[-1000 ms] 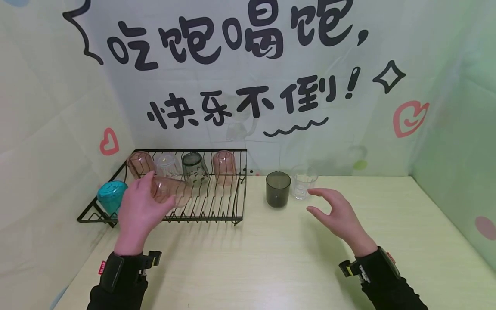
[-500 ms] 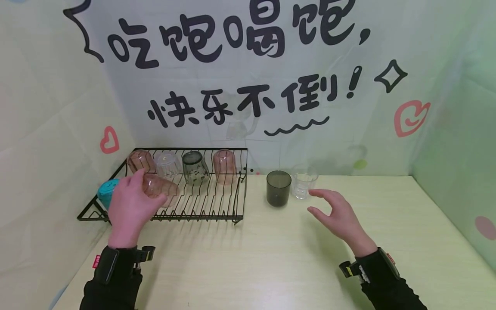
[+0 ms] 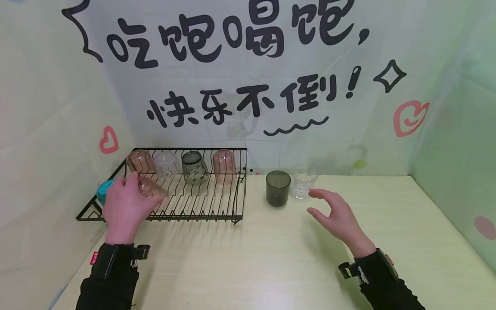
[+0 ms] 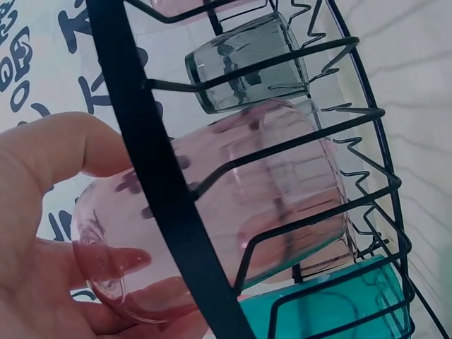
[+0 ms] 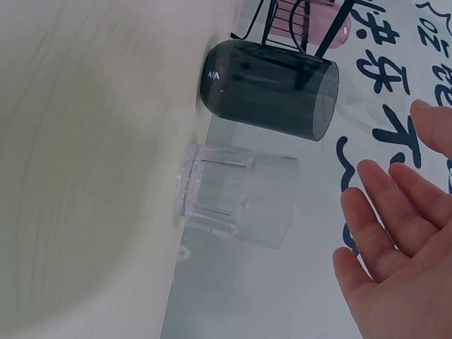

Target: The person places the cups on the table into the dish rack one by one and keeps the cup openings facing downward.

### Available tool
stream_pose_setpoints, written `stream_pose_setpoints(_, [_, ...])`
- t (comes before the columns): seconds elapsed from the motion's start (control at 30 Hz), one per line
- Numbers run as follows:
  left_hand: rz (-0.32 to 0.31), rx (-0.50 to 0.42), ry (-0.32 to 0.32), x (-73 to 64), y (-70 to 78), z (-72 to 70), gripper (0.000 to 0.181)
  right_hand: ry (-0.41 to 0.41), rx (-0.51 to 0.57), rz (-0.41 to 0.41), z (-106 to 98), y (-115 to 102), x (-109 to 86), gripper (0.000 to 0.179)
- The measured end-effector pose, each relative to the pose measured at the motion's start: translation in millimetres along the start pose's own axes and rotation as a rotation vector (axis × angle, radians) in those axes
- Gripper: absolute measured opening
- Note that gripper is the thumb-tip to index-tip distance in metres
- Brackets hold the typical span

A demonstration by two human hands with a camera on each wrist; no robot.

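My left hand (image 3: 125, 209) grips a clear pink drinking glass (image 3: 149, 187) over the front left of the black wire rack (image 3: 209, 217). In the left wrist view, the fingers and thumb hold the rounded base of the pink glass (image 4: 205, 226). Its other end lies behind the rack's wires, close beside a turquoise glass (image 4: 353, 300). The left hand partly hides that turquoise glass (image 3: 103, 191) in the head view. My right hand (image 3: 341, 217) hovers over the table with loosely bent fingers, holding nothing. Nearest to it stands a clear glass (image 5: 236, 194), mouth up.
Along the rack's back row stand a pink glass (image 3: 141, 161), a clear one (image 3: 167, 164), a dark grey one (image 3: 195, 168) and another pink one (image 3: 224, 167), bottoms up. A smoky grey glass (image 3: 277, 191) stands upright on the pale wooden table (image 3: 248, 267). Fabric walls enclose the table.
My left hand has moved left with the pink glass, from the middle front of the rack toward the turquoise glass, now covering more of it. The right hand has stayed in place.
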State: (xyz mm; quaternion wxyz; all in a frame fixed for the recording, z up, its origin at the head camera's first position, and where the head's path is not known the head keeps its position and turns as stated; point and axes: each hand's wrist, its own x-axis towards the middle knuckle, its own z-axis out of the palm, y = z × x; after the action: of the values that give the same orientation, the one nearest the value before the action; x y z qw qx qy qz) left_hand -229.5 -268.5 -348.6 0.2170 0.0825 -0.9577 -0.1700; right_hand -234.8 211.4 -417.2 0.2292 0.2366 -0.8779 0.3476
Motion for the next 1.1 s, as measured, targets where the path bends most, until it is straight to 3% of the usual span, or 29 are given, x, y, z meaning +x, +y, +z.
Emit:
stream_pose_setpoints(0.33, [-0.013, 0.021, -0.016, 3.6, -2.0, 2.9, 0.071, -0.019, -0.019, -0.020, 1, -2, 5.5, 0.046])
stream_pose_setpoints(0.67, [-0.055, 0.060, -0.074, 8.8, -6.7, 7.5, 0.062, -0.043, -0.008, -0.012, 8, -3, 8.9, 0.047])
stream_pose_setpoints(1.1, [-0.078, 0.078, -0.129, 13.3, -11.6, 11.2, 0.069, -0.059, -0.032, -0.021, 17, -2, 15.8, 0.047])
